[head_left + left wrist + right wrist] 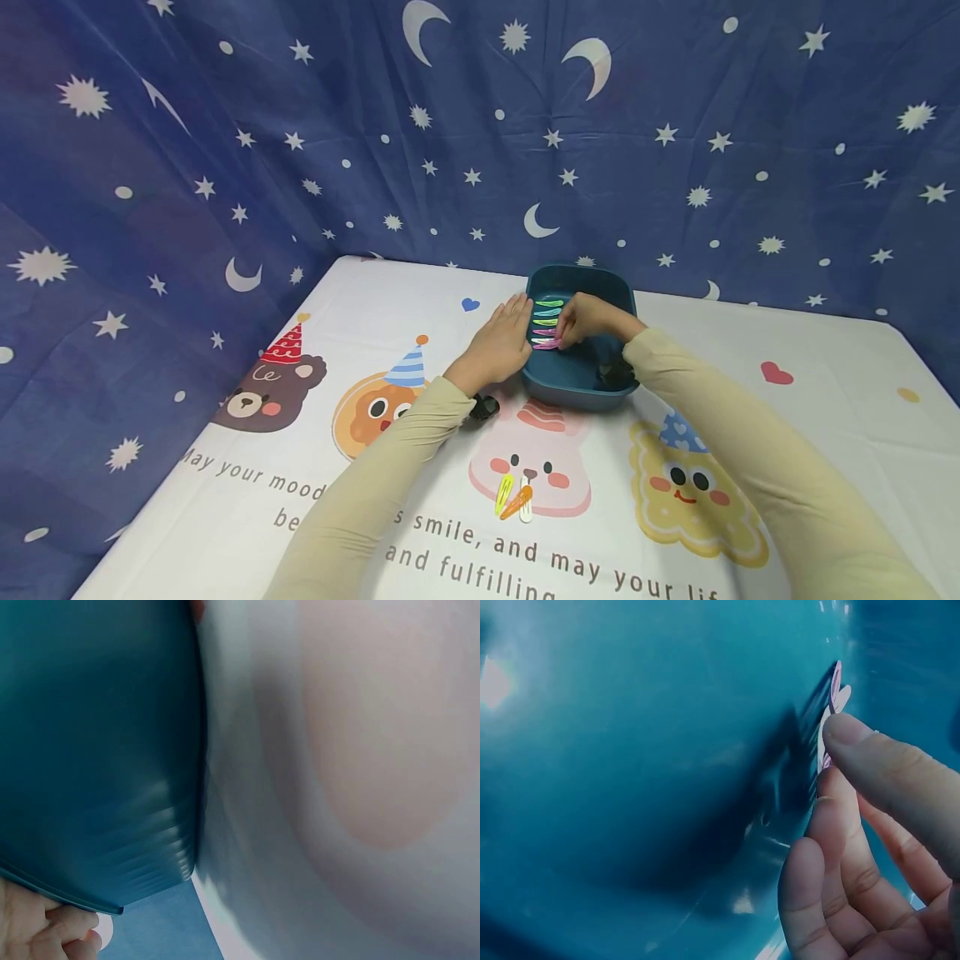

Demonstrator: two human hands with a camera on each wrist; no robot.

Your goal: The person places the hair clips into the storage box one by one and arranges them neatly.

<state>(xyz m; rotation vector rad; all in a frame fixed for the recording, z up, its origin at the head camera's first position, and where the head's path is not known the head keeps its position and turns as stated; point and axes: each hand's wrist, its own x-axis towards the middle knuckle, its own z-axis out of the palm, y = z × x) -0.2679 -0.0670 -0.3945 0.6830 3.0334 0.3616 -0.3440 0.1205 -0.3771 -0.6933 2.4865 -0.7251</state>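
A dark teal plastic container stands near the back of the table. Flat against its left outer wall lies my left hand, fingers extended. My right hand reaches inside, where thumb and fingertips pinch a pink hair clip at the left wall. A white hair clip lies right beside it, partly hidden by the thumb. Along that wall runs a row of several hair clips, among them a green clip and a blue clip. The left wrist view mostly shows the container's outer wall.
On the printed white tablecloth, a yellow clip, an orange clip and a white clip lie in front of the container. A blue star-patterned curtain hangs behind and at the left.
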